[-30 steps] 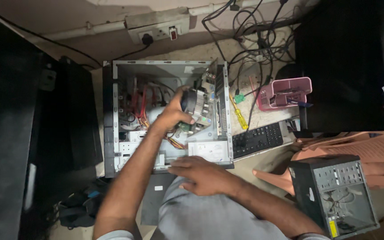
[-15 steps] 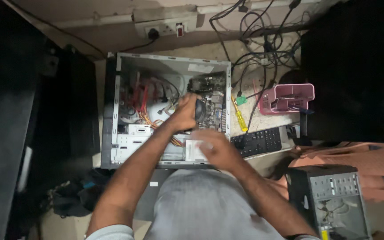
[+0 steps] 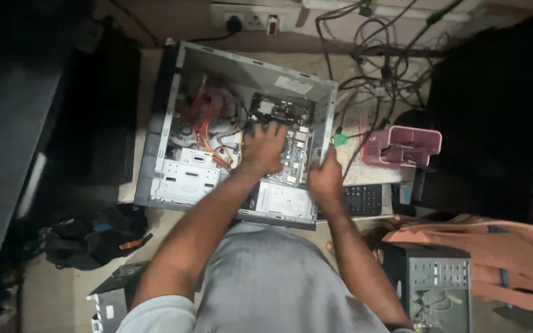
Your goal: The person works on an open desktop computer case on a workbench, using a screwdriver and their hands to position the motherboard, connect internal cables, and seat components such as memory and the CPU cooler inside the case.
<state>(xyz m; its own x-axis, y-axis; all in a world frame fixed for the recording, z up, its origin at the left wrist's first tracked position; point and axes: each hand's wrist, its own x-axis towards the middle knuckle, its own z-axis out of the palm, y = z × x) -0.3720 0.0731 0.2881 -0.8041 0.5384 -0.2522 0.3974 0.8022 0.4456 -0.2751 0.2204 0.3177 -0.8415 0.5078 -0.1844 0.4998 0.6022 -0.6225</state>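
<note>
A person works inside an open desktop computer case [image 3: 174, 154] lying on the floor: left hand [image 3: 263, 148] pressed, fingers spread, on the motherboard [image 3: 282, 132] (apparently mid-fitting), right hand [image 3: 325, 179] gripping the case's side wall; steady alignment seems needed next.

Computer repair workshop: opened computer case [image 3: 242, 132], second case [image 3: 439, 290], tangled cables [image 3: 377, 68], keyboard [image 3: 365, 200].

The floor [image 3: 50, 290] carries an open computer case [image 3: 174, 179] at centre, a pink tray [image 3: 402, 148] right of it, a black bag [image 3: 94, 237] lower left, and a second case [image 3: 436, 290] lower right
</note>
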